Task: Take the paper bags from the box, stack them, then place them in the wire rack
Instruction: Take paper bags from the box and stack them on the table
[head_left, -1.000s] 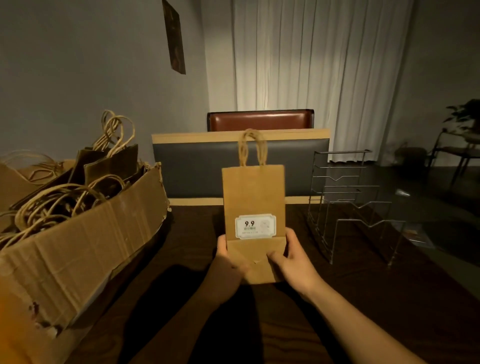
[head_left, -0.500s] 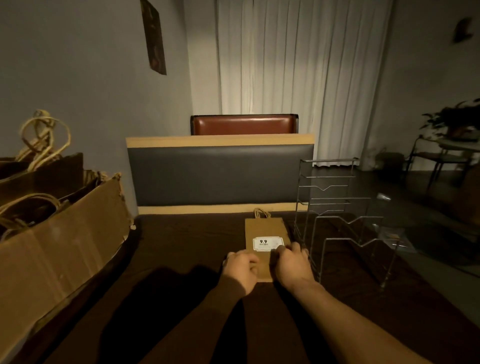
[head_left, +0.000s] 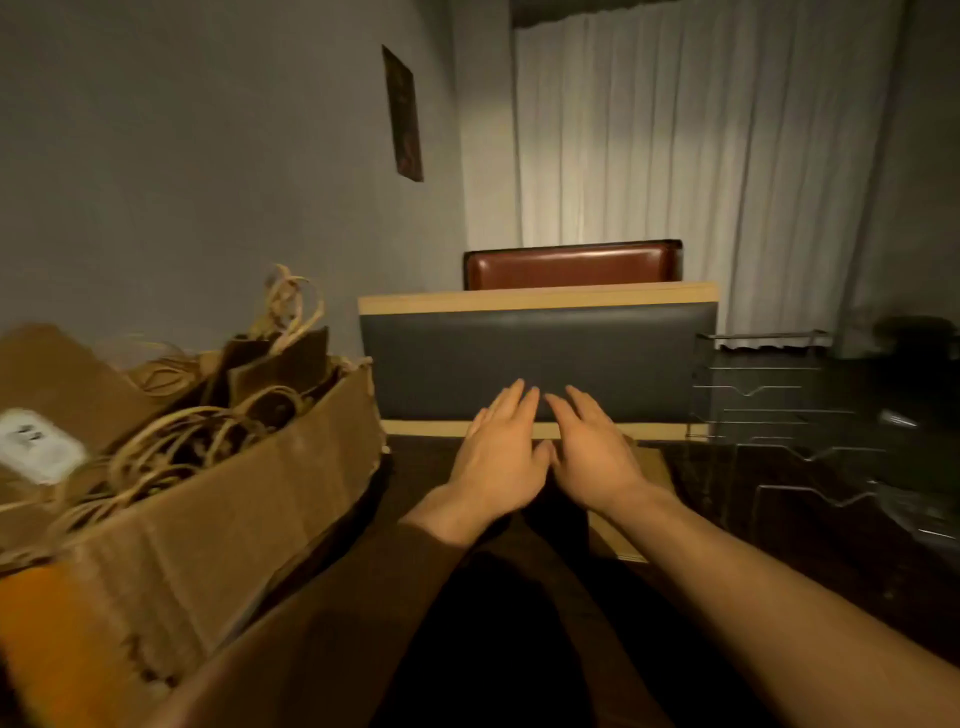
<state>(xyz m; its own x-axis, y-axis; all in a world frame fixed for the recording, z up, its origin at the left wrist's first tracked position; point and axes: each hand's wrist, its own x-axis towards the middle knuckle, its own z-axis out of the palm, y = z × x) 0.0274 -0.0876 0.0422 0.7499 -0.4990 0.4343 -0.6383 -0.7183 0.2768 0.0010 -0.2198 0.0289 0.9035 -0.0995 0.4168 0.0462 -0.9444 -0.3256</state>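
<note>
Both hands, left hand (head_left: 496, 457) and right hand (head_left: 592, 457), are hovering released with fingers straight over the paper bag (head_left: 636, 499) lying flat mid-table (head_left: 779, 561), the box (head_left: 208, 519) of bags sitting along its left edge, the wire rack (head_left: 779, 410) standing toward its far right corner.

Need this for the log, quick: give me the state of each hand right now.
Left hand: open, fingers straight, holding nothing.
Right hand: open, fingers straight, holding nothing; a paper bag lies flat on the table below it.
</note>
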